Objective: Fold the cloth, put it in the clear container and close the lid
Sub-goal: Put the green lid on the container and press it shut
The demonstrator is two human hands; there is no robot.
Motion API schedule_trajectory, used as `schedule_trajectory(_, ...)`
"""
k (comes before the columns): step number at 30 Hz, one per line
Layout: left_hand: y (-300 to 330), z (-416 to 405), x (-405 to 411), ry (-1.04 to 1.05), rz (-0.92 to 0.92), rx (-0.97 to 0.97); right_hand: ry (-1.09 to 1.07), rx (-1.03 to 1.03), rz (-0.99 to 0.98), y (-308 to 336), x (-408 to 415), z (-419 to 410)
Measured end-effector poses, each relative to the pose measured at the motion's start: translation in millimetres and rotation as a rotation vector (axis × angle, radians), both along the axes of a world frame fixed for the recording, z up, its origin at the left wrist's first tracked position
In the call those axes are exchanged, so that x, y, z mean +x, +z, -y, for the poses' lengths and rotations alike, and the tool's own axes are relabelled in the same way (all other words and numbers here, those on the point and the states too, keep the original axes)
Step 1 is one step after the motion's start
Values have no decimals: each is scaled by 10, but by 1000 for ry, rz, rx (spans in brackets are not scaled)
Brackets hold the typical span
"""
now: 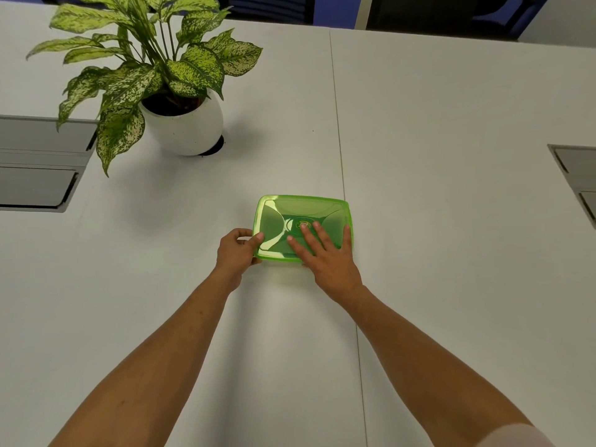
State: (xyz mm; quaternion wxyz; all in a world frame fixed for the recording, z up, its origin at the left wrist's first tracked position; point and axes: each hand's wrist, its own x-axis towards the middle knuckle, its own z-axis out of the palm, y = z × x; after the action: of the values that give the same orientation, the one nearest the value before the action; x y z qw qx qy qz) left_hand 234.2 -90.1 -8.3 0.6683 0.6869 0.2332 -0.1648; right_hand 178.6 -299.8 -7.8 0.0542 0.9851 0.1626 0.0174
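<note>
- my right hand (325, 253) lies flat on the green lid (301, 214), fingers spread wide, palm over its near right part, so that grip is open and pressing, wrapped round nothing.
- my left hand (237, 250) pinches the lid's near left corner, thumb on top, the other fingers curled at the edge; that grip is closed on the lid.
- the lid sits level over the clear container (283, 261); only a thin strip of the container shows under the near rim.
- through the tinted lid i cannot make out the cloth.
- the container rests on the white bench (451, 221), just left of the seam that runs between two panels.
- a potted plant (154, 69) in a white pot stands well apart at the far left.
- grey hatch panels are set into the bench at the left edge (35, 166) and the right edge (577, 175).
</note>
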Motion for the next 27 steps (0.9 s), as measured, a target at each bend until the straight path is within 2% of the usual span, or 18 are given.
schedule_trajectory(8,19,6,9,-75,61,61,24,13,-11,-70,15,14)
schedule_trajectory(10,18,15,11,-88,79,72,34,91,-9,-37,20,33)
schedule_trajectory(13,23,9,23,-101,85,71,3,388,-75,65,9,81)
schedule_trajectory(15,27,6,25,-102,79,66,-178,593,13,101,-28,102)
schedule_trajectory(17,23,4,19,-90,73,67,-538,767,172,124,-28,118)
schedule_trajectory(18,23,7,18,-82,72,69,-742,852,160,143,-7,130)
schedule_trajectory(20,17,12,13,-67,69,72,-1020,975,-55,152,47,133)
schedule_trajectory(22,18,18,22,-66,70,72,-1049,973,-196,120,83,133)
schedule_trajectory(27,-7,25,7,-62,71,63,-985,929,-82,12,85,117)
